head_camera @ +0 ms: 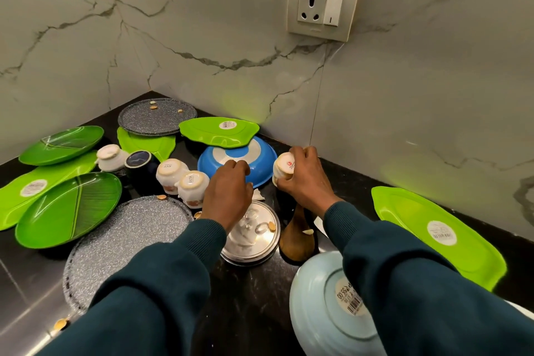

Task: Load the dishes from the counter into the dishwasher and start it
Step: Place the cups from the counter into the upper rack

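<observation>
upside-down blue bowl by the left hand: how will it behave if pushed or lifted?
The blue bowl looks rigid and glossy, so probably slippery. Resting rim-down, it should slide rather than tip. A green plate overlaps its far edge, so lifting it would likely shift that plate.

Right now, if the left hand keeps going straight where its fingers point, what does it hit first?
Most likely the upturned blue bowl: the left hand points away from the person with its fingertips already over the bowl's near side. Contact can't be judged from this single view; depth is unclear.

Grey-veined marble walls [219, 23], black counter [251, 292], seemingly beige wall socket [323, 6]
</observation>
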